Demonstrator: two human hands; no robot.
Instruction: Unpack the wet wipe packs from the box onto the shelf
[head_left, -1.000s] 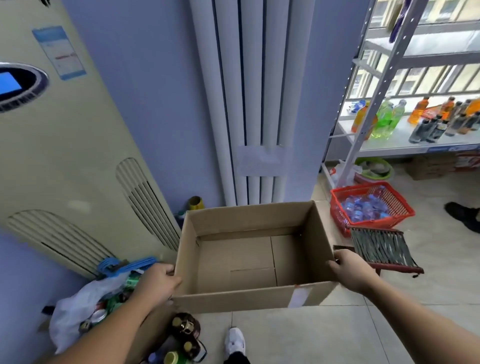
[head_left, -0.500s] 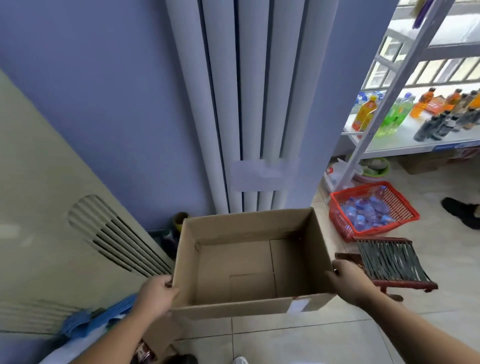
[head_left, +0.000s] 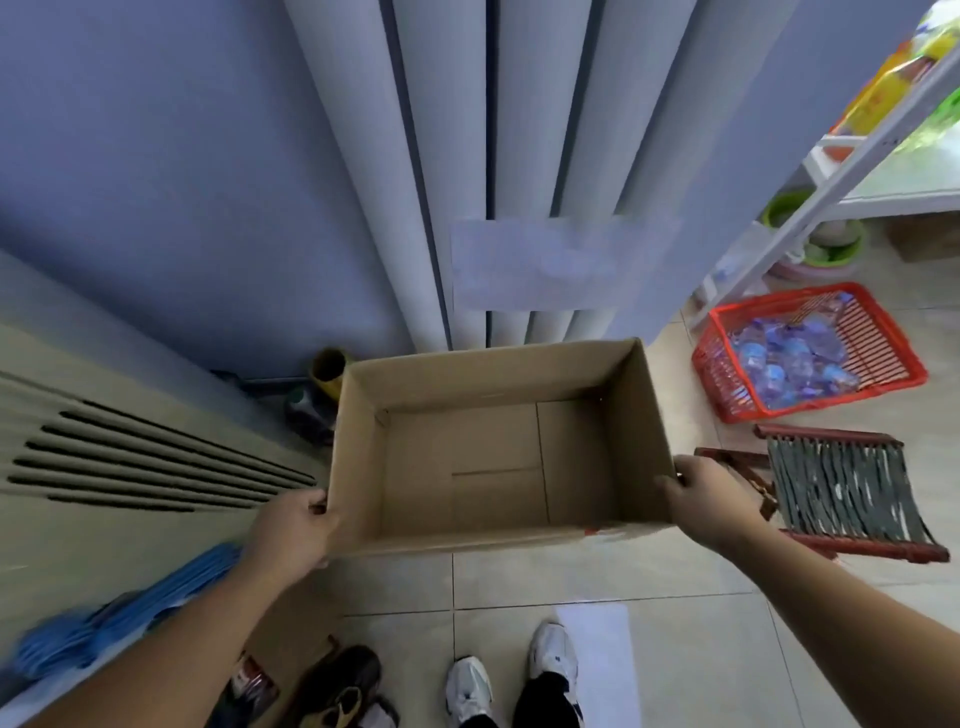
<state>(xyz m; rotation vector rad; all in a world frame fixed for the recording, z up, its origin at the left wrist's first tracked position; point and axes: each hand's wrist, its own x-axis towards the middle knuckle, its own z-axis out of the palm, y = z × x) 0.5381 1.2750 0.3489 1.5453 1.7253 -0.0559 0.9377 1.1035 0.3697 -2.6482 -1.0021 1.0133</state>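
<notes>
An open brown cardboard box (head_left: 493, 457) is held in the air above the tiled floor, in front of white wall pipes. Its inside shows only bare cardboard; no wet wipe packs are visible. My left hand (head_left: 296, 525) grips the box's left wall near the front corner. My right hand (head_left: 698, 496) grips the right wall near the front corner. The white metal shelf (head_left: 862, 150) stands at the upper right, with yellow and green packages on it.
A red basket (head_left: 878, 332) of water bottles sits on the floor right of the box, a small folding stool (head_left: 841, 493) beside my right hand. A beige air-conditioner cabinet (head_left: 130, 457), blue hangers (head_left: 104, 623) and shoes lie at the left. My feet (head_left: 514, 675) stand below.
The view has tilted downward and closer to the wall. The box stays in both hands and has come lower, nearer the pipes; my feet and a white sheet on the floor have come into sight.
</notes>
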